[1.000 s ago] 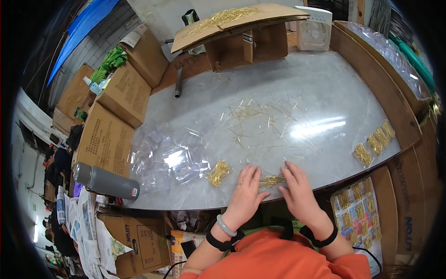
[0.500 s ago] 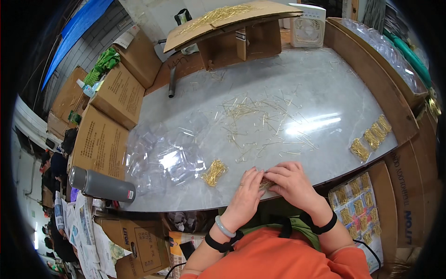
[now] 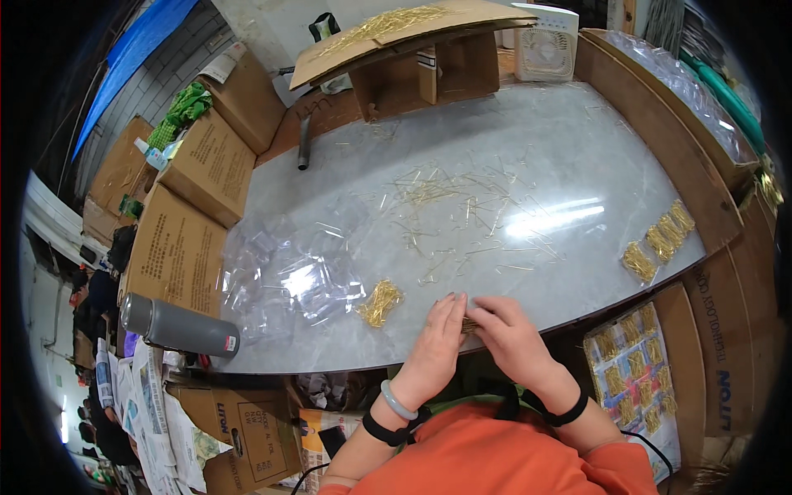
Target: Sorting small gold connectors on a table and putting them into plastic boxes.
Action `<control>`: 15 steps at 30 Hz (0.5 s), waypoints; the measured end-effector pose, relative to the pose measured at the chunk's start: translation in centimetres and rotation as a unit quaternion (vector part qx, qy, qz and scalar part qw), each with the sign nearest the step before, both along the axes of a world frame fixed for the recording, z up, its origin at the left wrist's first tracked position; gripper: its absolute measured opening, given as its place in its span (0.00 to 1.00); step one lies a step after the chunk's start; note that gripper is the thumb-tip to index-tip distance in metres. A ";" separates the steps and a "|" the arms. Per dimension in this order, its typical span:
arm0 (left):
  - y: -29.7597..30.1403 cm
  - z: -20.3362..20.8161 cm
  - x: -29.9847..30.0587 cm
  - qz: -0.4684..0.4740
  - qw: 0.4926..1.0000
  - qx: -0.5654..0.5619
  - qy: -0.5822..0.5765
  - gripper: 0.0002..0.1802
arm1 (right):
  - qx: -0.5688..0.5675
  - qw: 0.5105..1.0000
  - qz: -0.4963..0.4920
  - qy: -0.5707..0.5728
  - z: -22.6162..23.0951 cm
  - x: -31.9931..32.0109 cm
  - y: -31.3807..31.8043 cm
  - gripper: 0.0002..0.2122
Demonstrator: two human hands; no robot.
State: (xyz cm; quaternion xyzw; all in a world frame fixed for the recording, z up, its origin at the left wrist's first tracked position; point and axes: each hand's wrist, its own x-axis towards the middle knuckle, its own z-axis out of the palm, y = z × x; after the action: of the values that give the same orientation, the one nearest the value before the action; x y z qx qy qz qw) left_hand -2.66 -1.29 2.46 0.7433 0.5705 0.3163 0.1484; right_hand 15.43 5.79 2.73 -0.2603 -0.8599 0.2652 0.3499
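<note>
At the table's near edge, my left hand point(image 3: 437, 337) and my right hand point(image 3: 511, 337) close in on a small bundle of gold wire hooks point(image 3: 469, 326) from both sides. Most of the bundle is hidden by my fingers. The left fingers lie long and close together against it, while the right fingers bend over its other side. Just left of my hands rests a pile of gold wire hooks point(image 3: 380, 304). Beyond them, loose wire hooks point(image 3: 469, 205) are scattered over the grey tabletop point(image 3: 346, 177).
Clear plastic packs point(image 3: 285, 285) cover the left of the table, beside a grey bottle point(image 3: 186, 328). Several hook bundles point(image 3: 660, 244) sit at the right edge. Cardboard boxes point(image 3: 177, 247) wall the left side. A cardboard shelf point(image 3: 396, 82) and white fan point(image 3: 546, 45) stand at the back.
My right hand has drawn slightly down, and its fingers no longer overlap the left fingertips. The left hand has straightened its fingers along the bundle. The loose hooks lie as before.
</note>
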 end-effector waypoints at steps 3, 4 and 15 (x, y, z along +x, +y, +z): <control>-0.6 -0.2 0.9 0.029 0.999 0.008 0.042 0.36 | -0.038 0.996 -0.075 0.017 0.1 0.9 -1.9 0.23; -0.6 -0.3 1.0 0.029 0.998 0.014 0.051 0.36 | -0.039 0.995 -0.088 0.017 0.0 0.9 -2.6 0.23; -0.7 -0.1 0.3 0.014 0.997 0.051 0.053 0.29 | 0.088 0.988 -0.025 -0.124 1.2 -0.2 -1.4 0.29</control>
State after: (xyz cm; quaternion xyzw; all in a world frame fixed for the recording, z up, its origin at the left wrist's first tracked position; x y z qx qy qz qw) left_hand -2.34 -2.02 2.34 0.7572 0.5713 0.3075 0.0754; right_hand 15.22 4.40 3.97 -0.2805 -0.9098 0.1453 0.2691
